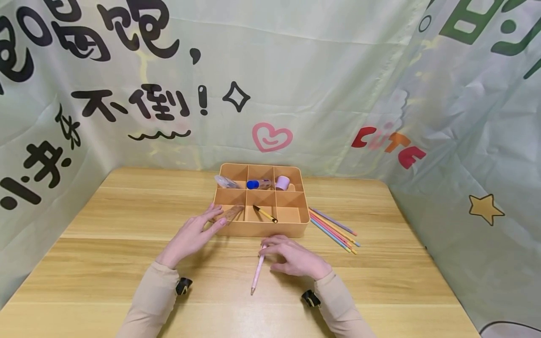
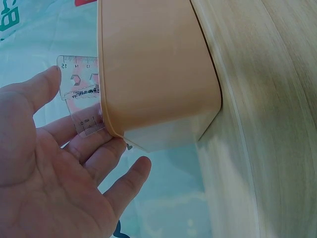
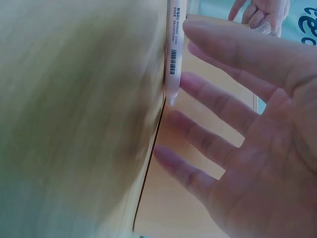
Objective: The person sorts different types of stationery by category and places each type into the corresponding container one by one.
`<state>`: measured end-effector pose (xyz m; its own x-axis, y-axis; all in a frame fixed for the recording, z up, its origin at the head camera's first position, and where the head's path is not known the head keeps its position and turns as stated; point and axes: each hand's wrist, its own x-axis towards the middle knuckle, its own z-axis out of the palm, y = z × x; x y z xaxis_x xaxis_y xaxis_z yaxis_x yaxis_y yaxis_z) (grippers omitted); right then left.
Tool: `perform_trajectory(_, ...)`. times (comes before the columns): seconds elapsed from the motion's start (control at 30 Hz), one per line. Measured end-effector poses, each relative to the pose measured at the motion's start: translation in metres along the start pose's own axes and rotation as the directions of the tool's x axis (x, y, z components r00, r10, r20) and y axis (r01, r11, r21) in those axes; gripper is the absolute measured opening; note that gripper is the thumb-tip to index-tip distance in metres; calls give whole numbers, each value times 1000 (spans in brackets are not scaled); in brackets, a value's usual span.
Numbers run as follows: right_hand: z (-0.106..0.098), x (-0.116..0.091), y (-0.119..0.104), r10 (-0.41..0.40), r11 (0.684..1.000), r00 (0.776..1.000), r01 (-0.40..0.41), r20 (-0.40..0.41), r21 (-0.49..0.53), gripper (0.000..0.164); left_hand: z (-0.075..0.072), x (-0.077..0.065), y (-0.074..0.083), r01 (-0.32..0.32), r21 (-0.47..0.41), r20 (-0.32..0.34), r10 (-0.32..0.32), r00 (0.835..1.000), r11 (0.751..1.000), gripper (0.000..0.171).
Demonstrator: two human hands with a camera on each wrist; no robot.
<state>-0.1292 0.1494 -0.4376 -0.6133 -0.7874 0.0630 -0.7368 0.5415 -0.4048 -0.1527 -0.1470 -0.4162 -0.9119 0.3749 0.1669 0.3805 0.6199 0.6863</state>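
A tan organizer box (image 1: pixel 259 229) with several compartments stands on the table. My left hand (image 1: pixel 192 237) is at its front left corner, thumb and fingers spread beside a clear ruler (image 2: pixel 79 79) that leans in the front left compartment. In the left wrist view, the thumb tip meets the ruler's end and a finger shows through it. In front of the box lies a pink mechanical pencil (image 1: pixel 258 272) with printed text and a barcode. The fingers of my right hand (image 1: pixel 293 256) reach out to its upper end, held fairly straight; the thumb stays apart from it.
A yellow and black pencil (image 1: pixel 265 214) lies in the front middle compartment. Behind are a translucent item (image 1: pixel 227 182), a blue-capped tube (image 1: pixel 258 184) and a lilac cylinder (image 1: pixel 282 182). Several coloured pencils (image 1: pixel 334 230) lie right of the box. A printed cloth (image 1: pixel 317 94) hangs around the table (image 1: pixel 105 281).
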Motion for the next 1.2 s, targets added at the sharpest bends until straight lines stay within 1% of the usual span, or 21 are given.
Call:
perform_trajectory(0.13, 1, -1, 1, 25, 1000, 999, -26, -47, -6, 33, 0, 0, 0, 1, 2, -3, -1, 1000, 1000, 61)
perform_trajectory(0.23, 1, -2, 1, 64, 998, 995, -65, -74, -12, 29, 1, 0, 0, 3, 2, -5, -3, 1000, 1000, 61)
perform_trajectory(0.4, 1, -5, 1, 143, 990, 986, -142, -90, 10, 21, 1, 0, 0, 6, -5, -5, -6, 1000, 1000, 61)
perform_trajectory(0.53, 0, -7, 1, 177, 984, 980, -177, -90, 9, 20, 1, 0, 0, 5, -3, -5, -5, 1000, 1000, 61)
perform_trajectory(0.73, -2, -9, 2, 216, 976, 974, -218, -73, -16, 19, 1, 1, -1, 7, 1, -3, -7, 1000, 1000, 62)
perform_trajectory(1.0, -5, -10, 4, 220, 975, 975, -220, -19, -16, 23, 1, 0, -1, 4, 0, -6, -4, 1000, 1000, 62)
perform_trajectory(1.2, -6, -9, 3, 239, 971, 971, -239, 25, 4, 23, 1, 0, 0, 5, 2, -6, -5, 1000, 1000, 62)
